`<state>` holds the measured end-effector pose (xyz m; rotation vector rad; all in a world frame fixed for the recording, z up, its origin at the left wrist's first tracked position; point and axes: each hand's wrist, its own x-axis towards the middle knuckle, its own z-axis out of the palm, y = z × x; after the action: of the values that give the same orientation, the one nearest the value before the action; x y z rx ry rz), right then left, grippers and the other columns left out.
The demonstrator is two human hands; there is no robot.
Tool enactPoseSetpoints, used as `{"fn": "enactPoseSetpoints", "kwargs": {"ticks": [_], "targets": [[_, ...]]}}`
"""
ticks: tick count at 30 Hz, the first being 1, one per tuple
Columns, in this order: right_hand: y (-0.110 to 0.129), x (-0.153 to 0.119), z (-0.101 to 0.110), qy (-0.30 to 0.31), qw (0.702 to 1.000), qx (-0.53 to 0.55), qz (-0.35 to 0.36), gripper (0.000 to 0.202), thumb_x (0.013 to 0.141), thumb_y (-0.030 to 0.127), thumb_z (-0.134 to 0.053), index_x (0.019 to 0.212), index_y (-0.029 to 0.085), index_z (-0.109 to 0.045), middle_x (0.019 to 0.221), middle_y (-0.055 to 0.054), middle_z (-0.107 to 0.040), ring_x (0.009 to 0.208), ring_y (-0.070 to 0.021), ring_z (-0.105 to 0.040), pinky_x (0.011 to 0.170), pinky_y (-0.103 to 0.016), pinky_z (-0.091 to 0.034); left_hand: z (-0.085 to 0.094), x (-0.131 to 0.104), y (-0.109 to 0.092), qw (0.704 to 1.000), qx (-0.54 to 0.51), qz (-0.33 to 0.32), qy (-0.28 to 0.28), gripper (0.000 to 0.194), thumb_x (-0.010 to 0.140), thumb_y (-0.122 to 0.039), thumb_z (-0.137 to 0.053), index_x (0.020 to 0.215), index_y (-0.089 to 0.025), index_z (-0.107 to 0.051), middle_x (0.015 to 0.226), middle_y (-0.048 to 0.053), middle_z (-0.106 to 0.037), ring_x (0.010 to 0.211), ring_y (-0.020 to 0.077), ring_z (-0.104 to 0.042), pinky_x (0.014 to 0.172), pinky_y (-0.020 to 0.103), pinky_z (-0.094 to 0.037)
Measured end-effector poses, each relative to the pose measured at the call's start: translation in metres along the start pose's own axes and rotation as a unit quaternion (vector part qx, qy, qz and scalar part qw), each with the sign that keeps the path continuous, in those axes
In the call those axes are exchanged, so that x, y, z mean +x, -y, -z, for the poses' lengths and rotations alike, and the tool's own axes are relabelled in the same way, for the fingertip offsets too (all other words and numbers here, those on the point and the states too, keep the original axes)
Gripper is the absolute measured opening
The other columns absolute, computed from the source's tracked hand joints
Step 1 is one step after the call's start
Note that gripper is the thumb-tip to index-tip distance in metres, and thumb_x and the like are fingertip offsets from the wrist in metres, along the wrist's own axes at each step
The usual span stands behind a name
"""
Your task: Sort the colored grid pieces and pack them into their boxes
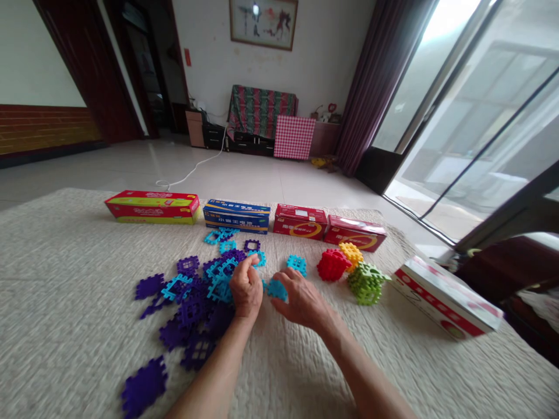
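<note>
My right hand has its fingers curled round a light-blue interlocking plastic tile with a notched edge. Beside it, my left hand is closed with the fingers tucked in. What it holds, if anything, is hidden, though a sliver of light blue shows at its right side. Just left of that hand lies a pile of light-blue tiles mixed with purple tiles. Another light-blue tile lies flat beyond my right hand. One purple tile sits apart at the lower left.
A red cluster, yellow tiles and a green cluster stand to the right. Behind are a red-yellow box, blue boxes and red boxes. A white-red box lies at right on the quilted cover.
</note>
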<state>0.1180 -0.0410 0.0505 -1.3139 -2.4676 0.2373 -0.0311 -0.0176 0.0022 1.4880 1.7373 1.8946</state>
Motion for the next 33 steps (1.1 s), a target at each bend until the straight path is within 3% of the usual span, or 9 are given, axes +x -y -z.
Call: {"fn": "enactPoseSetpoints", "kwargs": {"ticks": [10,14,17,23,28,33], "targets": [[0.002,-0.002,0.000,0.028,0.999,0.041,-0.017,0.034,0.070,0.015,-0.061,0.105,0.015,-0.058,0.101,-0.009,-0.057,0.097,-0.0222,-0.053,0.085,-0.034,-0.044,0.001,0.000,-0.002,1.000,0.013,0.002,0.014,0.032,0.080,-0.016,-0.039,0.095,-0.015,-0.067,0.089,0.008,-0.073,0.084,0.0183,-0.067,0.080,0.032,-0.052],[-0.011,0.007,0.014,-0.039,0.997,0.064,0.019,0.041,0.070,0.008,-0.057,0.110,0.017,-0.054,0.107,-0.009,-0.056,0.103,-0.0207,-0.050,0.091,-0.034,-0.041,0.001,-0.001,-0.004,1.000,0.013,-0.001,0.018,0.031,0.080,-0.016,-0.039,0.092,-0.016,-0.068,0.089,0.008,-0.073,0.084,0.0184,-0.067,0.080,0.033,-0.052],[-0.027,0.019,0.020,-0.071,0.997,0.039,-0.013,0.042,0.072,0.007,-0.054,0.113,0.016,-0.053,0.112,-0.011,-0.053,0.105,-0.0217,-0.049,0.094,-0.036,-0.040,0.000,-0.001,-0.004,1.000,0.013,-0.010,0.013,0.030,0.080,-0.016,-0.039,0.090,-0.016,-0.068,0.086,0.007,-0.073,0.083,0.0184,-0.067,0.079,0.032,-0.052],[-0.047,0.028,0.011,-0.038,0.997,0.004,-0.071,0.046,0.071,0.003,-0.047,0.115,0.013,-0.052,0.112,-0.014,-0.051,0.104,-0.0218,-0.049,0.093,-0.036,-0.040,-0.001,-0.002,-0.001,1.000,0.013,-0.020,0.011,0.030,0.080,-0.015,-0.040,0.091,-0.016,-0.068,0.086,0.007,-0.073,0.084,0.0182,-0.067,0.079,0.032,-0.053],[-0.054,0.024,0.000,-0.040,0.998,0.005,-0.050,0.065,0.062,0.000,-0.048,0.126,0.011,-0.043,0.128,-0.018,-0.042,0.119,-0.0247,-0.041,0.101,-0.039,-0.037,-0.002,-0.002,-0.001,0.999,0.016,-0.023,0.017,0.031,0.080,-0.015,-0.040,0.093,-0.016,-0.068,0.086,0.007,-0.073,0.083,0.0180,-0.067,0.079,0.032,-0.053],[-0.061,0.028,-0.002,-0.008,0.999,0.011,-0.050,0.074,0.061,0.008,-0.054,0.133,0.014,-0.038,0.136,-0.017,-0.037,0.127,-0.0274,-0.035,0.103,-0.042,-0.035,-0.002,-0.002,-0.002,1.000,0.014,-0.022,0.017,0.030,0.080,-0.015,-0.040,0.093,-0.016,-0.068,0.085,0.007,-0.073,0.083,0.0183,-0.068,0.078,0.032,-0.054]]}}
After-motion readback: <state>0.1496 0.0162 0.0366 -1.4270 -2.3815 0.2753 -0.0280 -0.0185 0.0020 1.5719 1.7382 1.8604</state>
